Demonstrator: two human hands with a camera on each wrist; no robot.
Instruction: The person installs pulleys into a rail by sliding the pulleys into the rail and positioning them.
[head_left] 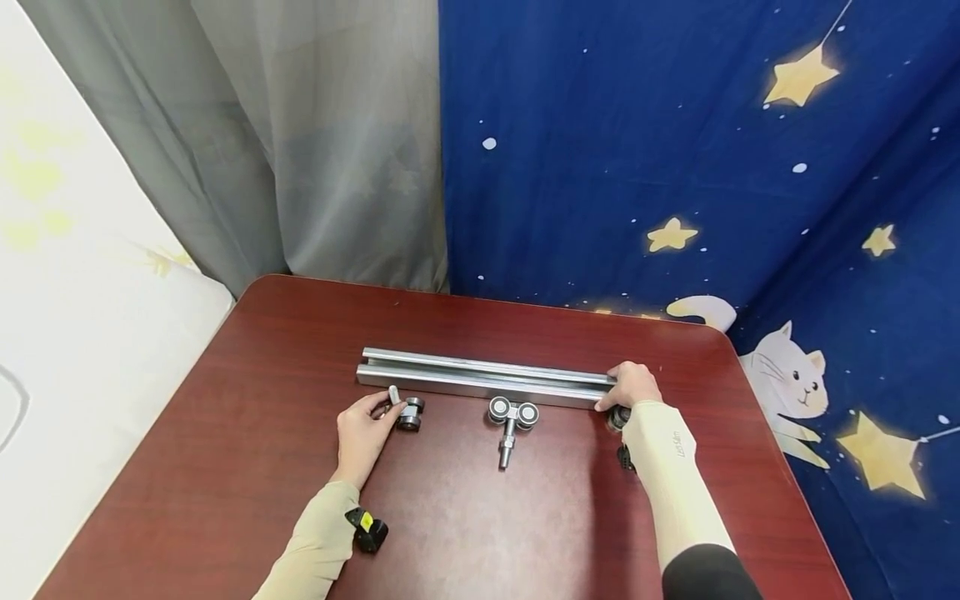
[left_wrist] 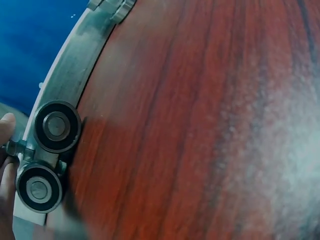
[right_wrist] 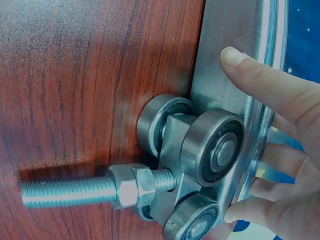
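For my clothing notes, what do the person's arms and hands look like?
Left hand and right hand are bare. The left cream sleeve has a black device with a yellow patch; the right cream sleeve, small lettering, then black fabric.

Dk red table [head_left: 255, 400] w/ rounded far corners, grey curtain [head_left: 352, 125] behind L, blue star-print curtain [head_left: 585, 150] R.

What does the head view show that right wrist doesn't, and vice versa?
Head only: the left hand pinching a steel roller trolley; the middle steel roller trolley; the grey fabric curtain.

Right wrist only: the threaded steel bolt and silver hex nuts of the right-hand steel roller trolley.

Both: the right hand gripping the silver metal channel rail, that right-hand trolley's wheels (partly hidden in head), the reddish-brown wooden table, the blue fabric curtain.
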